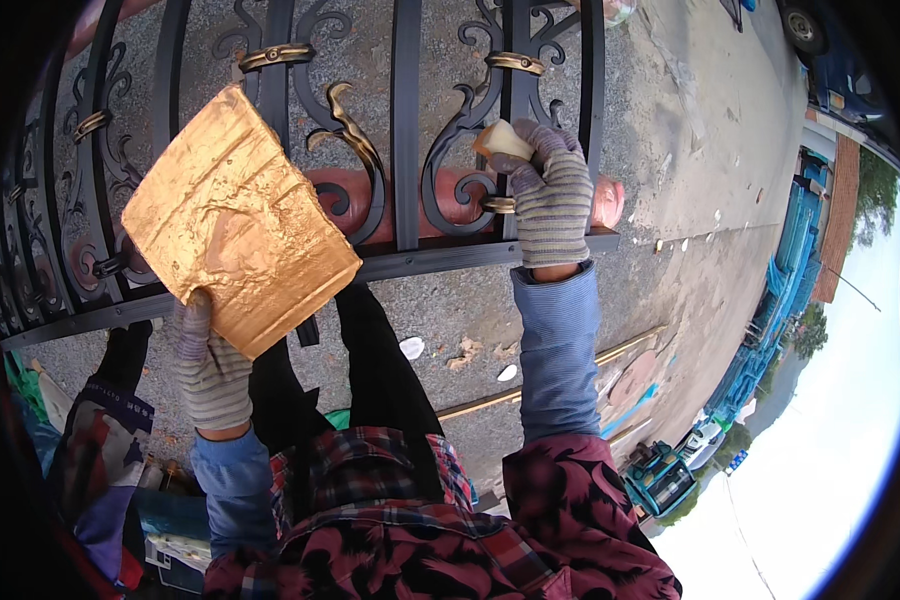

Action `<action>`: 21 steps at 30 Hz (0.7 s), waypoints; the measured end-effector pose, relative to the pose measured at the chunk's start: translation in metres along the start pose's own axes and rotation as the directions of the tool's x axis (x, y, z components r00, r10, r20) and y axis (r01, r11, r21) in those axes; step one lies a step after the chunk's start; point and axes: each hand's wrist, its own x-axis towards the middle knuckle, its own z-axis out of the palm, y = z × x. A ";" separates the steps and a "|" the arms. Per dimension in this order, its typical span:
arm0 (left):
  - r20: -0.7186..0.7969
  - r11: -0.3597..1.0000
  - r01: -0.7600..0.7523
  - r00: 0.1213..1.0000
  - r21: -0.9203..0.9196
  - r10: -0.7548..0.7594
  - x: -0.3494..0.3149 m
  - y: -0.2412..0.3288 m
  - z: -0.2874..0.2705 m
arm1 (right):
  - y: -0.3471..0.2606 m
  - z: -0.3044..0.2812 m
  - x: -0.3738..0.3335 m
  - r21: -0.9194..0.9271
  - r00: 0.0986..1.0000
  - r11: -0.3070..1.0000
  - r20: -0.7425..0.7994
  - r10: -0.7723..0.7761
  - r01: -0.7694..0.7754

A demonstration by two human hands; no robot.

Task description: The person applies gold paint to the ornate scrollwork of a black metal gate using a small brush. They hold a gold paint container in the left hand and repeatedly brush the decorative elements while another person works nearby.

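Both gloved hands [212, 372] [551, 196] curled, well apart

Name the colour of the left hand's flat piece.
The flat piece is shiny gold, duller and browner near its middle; best seen in the head view.

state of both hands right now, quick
Left hand: closed, gripping the gold-coated board by its lower-left edge.
Right hand: closed, pinching a small pale sponge.

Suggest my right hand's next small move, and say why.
Perhaps dab the pale pad in your right hand onto the top of the black scroll beside it: that top looks black, while the facing scroll to its left has a gold top, and the pad's edge looks gold-brown.
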 end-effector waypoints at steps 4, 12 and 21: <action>-0.034 1.000 -0.013 0.999 0.000 0.013 -0.006 -0.015 0.015 | 0.005 0.011 0.022 -0.191 0.992 0.977 0.093 -0.080 0.097; -0.116 0.998 0.032 0.993 -0.058 -0.039 0.000 -0.029 0.003 | 0.027 0.034 0.012 -0.377 0.932 0.881 0.324 -0.165 0.287; -0.092 0.999 0.018 0.996 -0.033 -0.021 0.004 -0.025 0.000 | 0.017 0.034 0.036 -0.294 0.979 0.942 0.169 -0.118 0.164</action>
